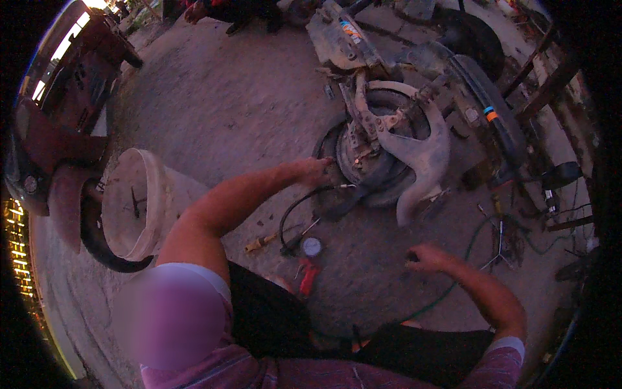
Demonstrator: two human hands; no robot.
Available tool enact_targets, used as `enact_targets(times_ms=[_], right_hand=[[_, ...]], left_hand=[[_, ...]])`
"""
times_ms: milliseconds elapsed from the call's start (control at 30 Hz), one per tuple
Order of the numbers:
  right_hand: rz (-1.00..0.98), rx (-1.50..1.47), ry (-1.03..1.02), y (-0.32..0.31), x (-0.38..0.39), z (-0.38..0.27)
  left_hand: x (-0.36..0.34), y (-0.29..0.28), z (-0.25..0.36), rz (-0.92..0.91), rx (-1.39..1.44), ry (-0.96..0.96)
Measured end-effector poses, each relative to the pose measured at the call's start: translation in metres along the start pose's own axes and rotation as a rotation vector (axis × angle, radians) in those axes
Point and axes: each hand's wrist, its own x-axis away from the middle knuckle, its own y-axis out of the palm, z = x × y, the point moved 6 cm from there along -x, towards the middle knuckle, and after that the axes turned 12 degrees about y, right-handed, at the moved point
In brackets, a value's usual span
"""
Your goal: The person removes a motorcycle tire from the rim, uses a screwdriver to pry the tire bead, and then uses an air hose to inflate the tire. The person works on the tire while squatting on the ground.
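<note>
My left hand [314,170] reaches to the left edge of a dusty motorcycle wheel [334,139] beneath a pale curved fender [427,146]; its fingertips are hard to make out. A black hose [287,209] with a metal fitting runs just below it to a round pressure gauge [311,246] with a red handle [307,280], lying on the ground. My right hand [424,258] hangs over the ground right of the gauge, fingers curled; whatever they hold, if anything, is too dark to name. A brass-coloured tool [256,244] lies left of the gauge.
A white bucket [155,201] and a dark red motorbike [48,142] stand at left. The motorcycle body [483,110] extends right, beside a metal wrench [500,240] and a green hose [468,266]. A person [230,13] is at the top edge.
</note>
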Motion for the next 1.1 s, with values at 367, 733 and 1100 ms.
enact_targets(times_ms=[367, 733, 1100], right_hand=[[0.103, -0.018, -0.075, 0.009, -0.01, 0.013], [0.011, -0.04, -0.074, 0.006, -0.006, 0.01], [0.024, -0.035, -0.091, 0.007, -0.012, 0.015]], left_hand=[[0.007, -0.012, 0.024, 0.013, -0.125, -0.071], [-0.012, -0.005, 0.009, -0.15, -0.211, -0.143], [-0.019, 0.002, -0.012, -0.097, -0.198, -0.199]])
